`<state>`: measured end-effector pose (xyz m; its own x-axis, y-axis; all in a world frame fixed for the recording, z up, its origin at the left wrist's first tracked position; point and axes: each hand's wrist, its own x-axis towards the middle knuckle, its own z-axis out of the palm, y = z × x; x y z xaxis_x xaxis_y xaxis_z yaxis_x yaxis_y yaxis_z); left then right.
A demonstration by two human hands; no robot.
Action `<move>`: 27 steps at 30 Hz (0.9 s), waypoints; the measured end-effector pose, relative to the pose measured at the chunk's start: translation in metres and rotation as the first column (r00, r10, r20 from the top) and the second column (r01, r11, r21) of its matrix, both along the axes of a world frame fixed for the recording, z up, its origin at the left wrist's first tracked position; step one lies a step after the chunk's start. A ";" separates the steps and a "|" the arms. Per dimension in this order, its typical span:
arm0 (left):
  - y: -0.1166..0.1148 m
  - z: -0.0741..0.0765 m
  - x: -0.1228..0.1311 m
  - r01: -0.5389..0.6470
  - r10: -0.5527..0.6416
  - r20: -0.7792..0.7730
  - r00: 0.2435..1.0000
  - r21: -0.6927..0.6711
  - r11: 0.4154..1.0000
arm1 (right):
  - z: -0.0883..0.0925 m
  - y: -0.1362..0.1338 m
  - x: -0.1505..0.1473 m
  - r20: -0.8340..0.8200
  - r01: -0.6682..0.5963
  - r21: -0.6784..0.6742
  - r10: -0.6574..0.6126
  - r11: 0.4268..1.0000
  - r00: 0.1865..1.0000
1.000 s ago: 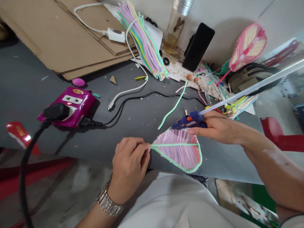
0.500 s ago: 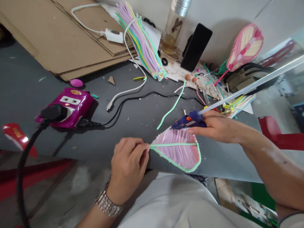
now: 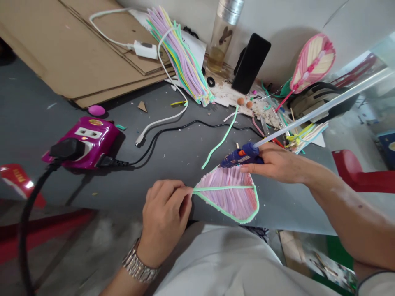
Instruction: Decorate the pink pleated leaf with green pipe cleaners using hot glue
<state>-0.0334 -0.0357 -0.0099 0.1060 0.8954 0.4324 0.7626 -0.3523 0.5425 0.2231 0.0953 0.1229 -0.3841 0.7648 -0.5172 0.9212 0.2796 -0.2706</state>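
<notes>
My left hand point(image 3: 166, 218) pinches the pointed end of a leaf-shaped pipe-cleaner piece point(image 3: 228, 201), lilac and pink with a mint green rib and a green edge along its near side and wide end. In my right hand point(image 3: 277, 162) is a blue hot glue gun point(image 3: 242, 156), a long clear glue stick point(image 3: 324, 109) jutting from its back. The gun's nozzle lies at the far edge of the leaf shape; whether it touches cannot be told. Beyond the leaf, a loose mint green pipe cleaner point(image 3: 220, 142) rests on the grey table point(image 3: 148, 164).
A purple power socket box point(image 3: 92, 144) with a black plug stands at the left. Cardboard sheets point(image 3: 92, 53), a pipe-cleaner bundle point(image 3: 182, 61), a glass bottle point(image 3: 222, 41) and a phone point(image 3: 251, 63) line the back. A pink leaf-shaped fan point(image 3: 313, 65) leans at the right. Cables cross the table.
The whole view has shifted slightly. Both hands, the glue gun and the leaf shape keep nearly the same positions relative to one another.
</notes>
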 end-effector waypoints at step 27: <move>0.001 0.000 0.000 0.012 -0.011 -0.020 1.000 0.034 0.999 | -0.002 0.005 0.009 0.030 0.014 0.048 -0.015 0.999 0.999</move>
